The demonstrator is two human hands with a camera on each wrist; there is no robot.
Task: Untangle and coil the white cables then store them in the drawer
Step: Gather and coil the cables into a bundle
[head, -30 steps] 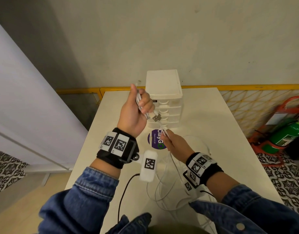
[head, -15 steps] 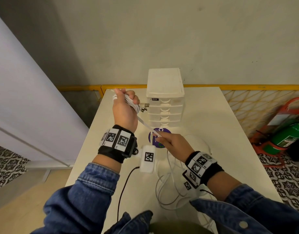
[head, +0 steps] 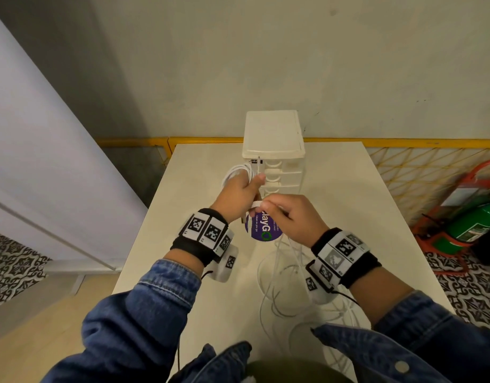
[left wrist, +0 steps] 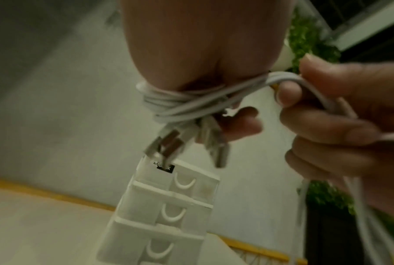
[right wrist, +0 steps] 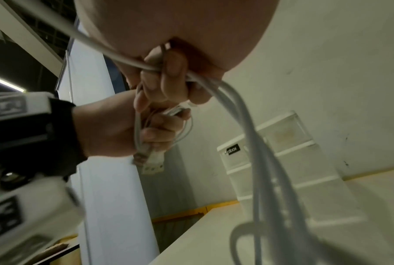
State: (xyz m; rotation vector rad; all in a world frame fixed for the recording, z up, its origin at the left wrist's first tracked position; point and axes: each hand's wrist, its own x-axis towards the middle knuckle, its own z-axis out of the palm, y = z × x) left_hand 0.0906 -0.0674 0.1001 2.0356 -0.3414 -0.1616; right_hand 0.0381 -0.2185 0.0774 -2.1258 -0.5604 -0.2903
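My left hand (head: 242, 193) holds a white cable coil (head: 236, 172) wound round its fingers, just in front of the white drawer unit (head: 274, 139). In the left wrist view the coil (left wrist: 180, 102) wraps the hand and its USB plugs (left wrist: 168, 145) hang below. My right hand (head: 270, 207) sits close beside the left and pinches the same cable's strand (right wrist: 128, 61). From the right hand, loose white cables (head: 279, 286) drop in loops onto the table (head: 205, 167). All drawers (left wrist: 166, 213) look closed.
A round purple sticker (head: 263, 229) lies on the table under the hands. A yellow rail (head: 133, 142) and mesh fence (head: 420, 172) border the far side. A green fire extinguisher (head: 473, 222) in a red stand is on the floor at the right.
My left hand has dropped and swung right with the coil. My right hand has risen to meet it, so both hands now work close together before the drawer unit.
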